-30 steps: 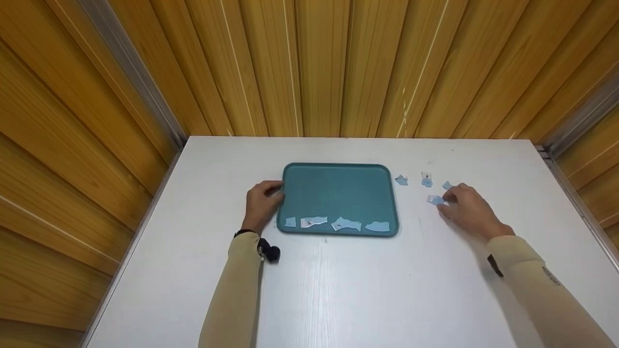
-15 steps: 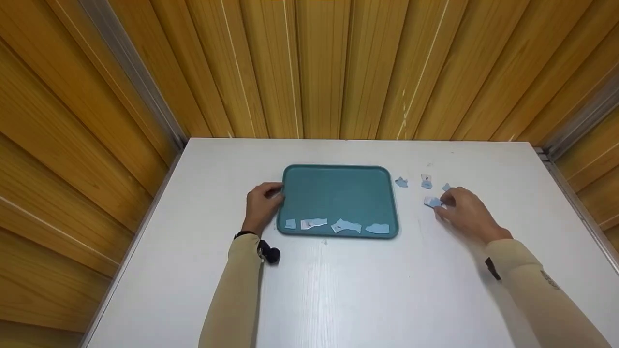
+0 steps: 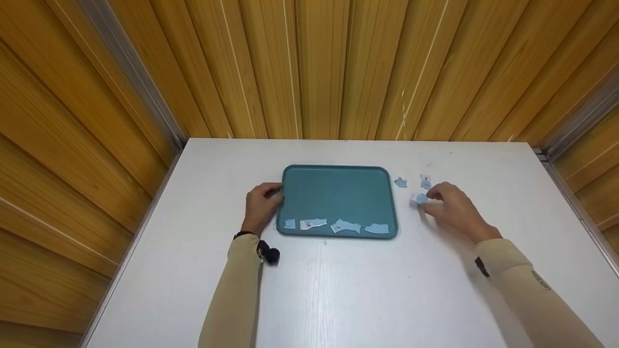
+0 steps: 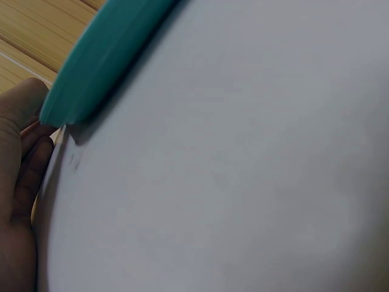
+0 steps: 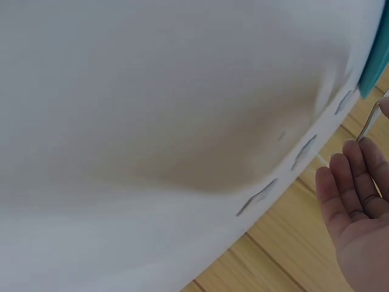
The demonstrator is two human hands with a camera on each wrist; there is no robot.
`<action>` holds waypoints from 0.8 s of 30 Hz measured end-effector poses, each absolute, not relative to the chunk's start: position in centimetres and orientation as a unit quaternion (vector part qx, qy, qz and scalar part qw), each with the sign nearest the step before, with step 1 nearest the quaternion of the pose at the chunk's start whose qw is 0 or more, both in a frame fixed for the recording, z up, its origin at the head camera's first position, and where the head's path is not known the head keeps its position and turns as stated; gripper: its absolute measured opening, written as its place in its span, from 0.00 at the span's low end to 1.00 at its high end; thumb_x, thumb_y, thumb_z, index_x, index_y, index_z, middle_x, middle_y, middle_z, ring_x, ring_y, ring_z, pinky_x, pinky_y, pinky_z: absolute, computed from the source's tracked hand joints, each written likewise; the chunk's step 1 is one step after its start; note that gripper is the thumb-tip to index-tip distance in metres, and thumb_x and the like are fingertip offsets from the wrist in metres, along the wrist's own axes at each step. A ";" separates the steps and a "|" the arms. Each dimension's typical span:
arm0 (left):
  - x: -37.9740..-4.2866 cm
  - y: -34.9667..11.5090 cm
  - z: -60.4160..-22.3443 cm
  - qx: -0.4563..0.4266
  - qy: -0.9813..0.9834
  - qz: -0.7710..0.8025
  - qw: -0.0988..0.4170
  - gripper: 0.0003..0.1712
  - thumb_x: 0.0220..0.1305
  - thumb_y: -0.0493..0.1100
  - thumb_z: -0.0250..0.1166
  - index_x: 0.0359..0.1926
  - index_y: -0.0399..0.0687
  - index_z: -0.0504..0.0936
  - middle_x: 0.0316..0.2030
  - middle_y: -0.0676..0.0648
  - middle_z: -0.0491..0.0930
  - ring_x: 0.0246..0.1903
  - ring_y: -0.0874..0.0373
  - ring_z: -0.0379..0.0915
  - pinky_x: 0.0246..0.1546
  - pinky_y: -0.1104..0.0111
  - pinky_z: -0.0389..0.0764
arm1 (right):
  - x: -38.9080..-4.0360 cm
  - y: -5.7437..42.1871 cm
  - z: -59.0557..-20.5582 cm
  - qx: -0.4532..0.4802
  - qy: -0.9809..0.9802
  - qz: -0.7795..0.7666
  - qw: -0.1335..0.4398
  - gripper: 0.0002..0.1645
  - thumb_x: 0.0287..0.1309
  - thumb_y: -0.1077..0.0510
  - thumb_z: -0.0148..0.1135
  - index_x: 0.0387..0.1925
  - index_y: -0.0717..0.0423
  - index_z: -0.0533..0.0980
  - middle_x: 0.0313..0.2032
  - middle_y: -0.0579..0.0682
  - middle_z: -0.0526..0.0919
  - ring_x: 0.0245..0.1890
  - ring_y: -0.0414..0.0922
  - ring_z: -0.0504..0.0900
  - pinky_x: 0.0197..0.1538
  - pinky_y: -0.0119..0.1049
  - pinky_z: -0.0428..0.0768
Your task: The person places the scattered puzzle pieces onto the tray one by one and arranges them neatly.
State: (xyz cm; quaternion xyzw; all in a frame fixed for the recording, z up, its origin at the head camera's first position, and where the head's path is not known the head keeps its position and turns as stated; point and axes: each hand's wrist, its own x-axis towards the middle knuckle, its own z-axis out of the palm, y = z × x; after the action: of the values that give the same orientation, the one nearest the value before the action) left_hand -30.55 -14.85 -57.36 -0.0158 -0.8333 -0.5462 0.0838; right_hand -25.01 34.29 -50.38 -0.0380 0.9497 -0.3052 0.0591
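In the head view, my right hand point(image 3: 452, 205) pinches a torn scrap of blue and white paper point(image 3: 419, 199) above the table, right of the tray. The raised paper scrap point(image 5: 367, 123) shows edge-on at the fingertips in the right wrist view. My left hand point(image 3: 262, 205) holds the left rim of a teal rectangular tray point(image 3: 338, 193), thumb and fingers at its edge. Along the tray's near side lie several torn paper pieces point(image 3: 346, 225) in a row. Two more scraps, a blue scrap point(image 3: 400, 182) and a white and blue scrap point(image 3: 425, 181), lie on the table beyond the right hand.
A white table point(image 3: 338, 290) carries the tray. Wood-look panels point(image 3: 319, 67) rise behind it and at both sides. In the right wrist view, a third scrap point(image 5: 257, 196) lies on the table; the right hand hides it in the head view.
My right hand has picked up the blue and white scrap and moved left with it, toward the tray. The left hand and the tray have stayed in place.
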 end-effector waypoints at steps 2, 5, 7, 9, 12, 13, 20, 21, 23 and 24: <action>-30.5 -14.8 -57.4 -0.012 -0.832 -0.548 0.080 0.17 0.66 0.34 0.71 0.55 0.45 0.90 0.51 0.49 0.87 0.54 0.54 0.79 0.59 0.60 0.79 | -25.0 33.6 -50.2 -0.050 0.950 -0.304 0.051 0.26 0.70 0.52 0.67 0.59 0.67 0.75 0.58 0.65 0.77 0.61 0.64 0.75 0.67 0.64 0.74; -30.6 -14.8 -57.4 -0.013 -0.830 -0.552 0.083 0.17 0.65 0.33 0.72 0.55 0.45 0.90 0.51 0.49 0.87 0.55 0.54 0.80 0.59 0.60 0.79 | -25.0 32.5 -50.0 -0.072 0.950 -0.301 0.034 0.24 0.69 0.55 0.68 0.57 0.67 0.77 0.56 0.64 0.78 0.60 0.64 0.76 0.66 0.63 0.75; -30.6 -14.9 -57.4 -0.014 -0.829 -0.553 0.086 0.17 0.65 0.33 0.72 0.54 0.44 0.90 0.51 0.49 0.87 0.54 0.54 0.80 0.59 0.60 0.79 | -24.9 31.8 -49.9 -0.089 0.950 -0.298 0.022 0.22 0.69 0.56 0.69 0.56 0.67 0.77 0.55 0.64 0.79 0.59 0.63 0.77 0.64 0.62 0.76; -30.6 -14.9 -57.4 -0.016 -0.828 -0.553 0.089 0.17 0.65 0.33 0.72 0.54 0.44 0.90 0.51 0.49 0.87 0.54 0.53 0.80 0.58 0.60 0.79 | -24.9 31.0 -49.9 -0.102 0.949 -0.297 0.014 0.21 0.68 0.56 0.69 0.55 0.66 0.78 0.53 0.63 0.79 0.58 0.63 0.78 0.63 0.62 0.77; -30.6 -14.9 -57.5 -0.017 -0.829 -0.552 0.089 0.17 0.65 0.33 0.72 0.54 0.45 0.90 0.51 0.49 0.87 0.54 0.53 0.80 0.58 0.60 0.79 | -24.9 29.8 -49.9 -0.115 0.946 -0.302 0.011 0.21 0.68 0.56 0.69 0.55 0.66 0.78 0.53 0.62 0.80 0.57 0.62 0.79 0.63 0.61 0.78; -30.6 -15.0 -57.5 -0.017 -0.829 -0.552 0.088 0.17 0.65 0.33 0.72 0.54 0.45 0.90 0.50 0.49 0.87 0.54 0.54 0.80 0.58 0.60 0.79 | -24.9 29.5 -49.9 -0.117 0.945 -0.304 0.011 0.20 0.68 0.57 0.70 0.55 0.65 0.78 0.53 0.62 0.80 0.57 0.62 0.79 0.63 0.61 0.78; -30.7 -15.0 -57.6 -0.017 -0.832 -0.548 0.085 0.17 0.65 0.34 0.72 0.54 0.46 0.91 0.50 0.50 0.87 0.54 0.54 0.80 0.59 0.60 0.79 | -25.4 26.7 -50.0 -0.142 0.944 -0.299 0.012 0.19 0.66 0.58 0.71 0.53 0.65 0.79 0.51 0.59 0.80 0.57 0.59 0.80 0.62 0.56 0.81; -30.7 -15.0 -57.6 -0.017 -0.831 -0.549 0.085 0.17 0.65 0.34 0.72 0.54 0.46 0.91 0.50 0.50 0.87 0.54 0.54 0.80 0.59 0.60 0.79 | -25.4 26.3 -50.0 -0.146 0.944 -0.296 0.013 0.19 0.66 0.59 0.72 0.53 0.65 0.79 0.51 0.59 0.80 0.57 0.58 0.80 0.61 0.55 0.81; -30.7 -15.0 -57.6 -0.016 -0.831 -0.550 0.084 0.17 0.65 0.34 0.72 0.54 0.46 0.91 0.50 0.51 0.87 0.54 0.54 0.80 0.60 0.60 0.78 | -25.5 25.5 -50.0 -0.151 0.943 -0.295 0.018 0.19 0.66 0.58 0.72 0.53 0.64 0.79 0.51 0.58 0.80 0.56 0.57 0.80 0.60 0.54 0.82; -30.7 -15.0 -57.6 -0.016 -0.831 -0.550 0.083 0.17 0.65 0.34 0.72 0.54 0.46 0.91 0.50 0.51 0.87 0.54 0.54 0.80 0.60 0.60 0.78 | -25.5 25.1 -50.0 -0.152 0.943 -0.294 0.022 0.20 0.66 0.58 0.72 0.54 0.64 0.79 0.50 0.58 0.79 0.56 0.56 0.81 0.60 0.54 0.82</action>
State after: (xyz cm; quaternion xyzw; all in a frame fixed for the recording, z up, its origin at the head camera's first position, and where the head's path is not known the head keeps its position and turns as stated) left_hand -30.72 -15.00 -57.62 -0.0160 -0.8306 -0.5504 0.0833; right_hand -25.53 25.14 -50.03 -0.1520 0.9433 -0.2942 0.0216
